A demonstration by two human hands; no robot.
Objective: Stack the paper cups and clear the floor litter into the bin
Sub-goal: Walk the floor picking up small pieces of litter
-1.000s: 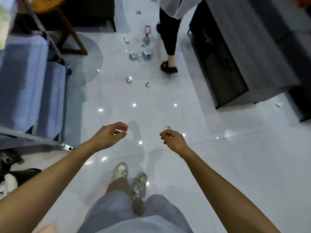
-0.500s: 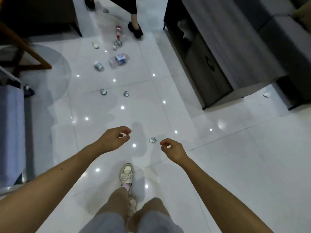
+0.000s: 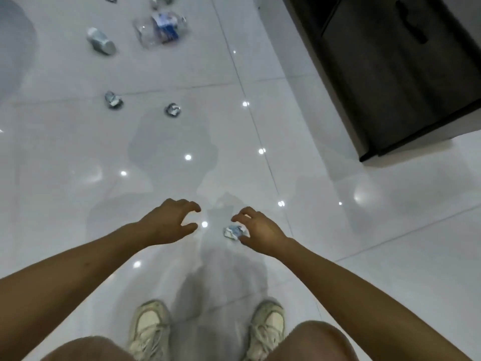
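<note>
No writing can be read anywhere. The crushed clear plastic bottle point(image 3: 161, 28) lying on its side at the far end of the white tiled floor point(image 3: 390, 256) carries a blue and white label, but its print is too blurred to make out. To the left of the bottle lies a silver can point(image 3: 101, 44), also on its side, with no legible mark.

The nearest piece of litter is a small crumpled blue and white wrapper point(image 3: 233, 231) on the floor, ahead of the person's two pale trainers. The right hand point(image 3: 260, 227) is right at it, spread like a claw, with the forefinger arched beyond the wrapper and the thumb on its near side, so the wrapper sits in the gap between them. The hand has not closed on it, and whether any fingertip touches it cannot be told.

The left hand point(image 3: 166, 222) hovers just left of the wrapper with loosely curled fingers, and grips nothing.

Farther off, two small crumpled foil scraps point(image 3: 113, 100) point(image 3: 172, 109) lie apart from each other, between the hands and the bottle. A dark cabinet point(image 3: 390, 74) stands on the right.
</note>
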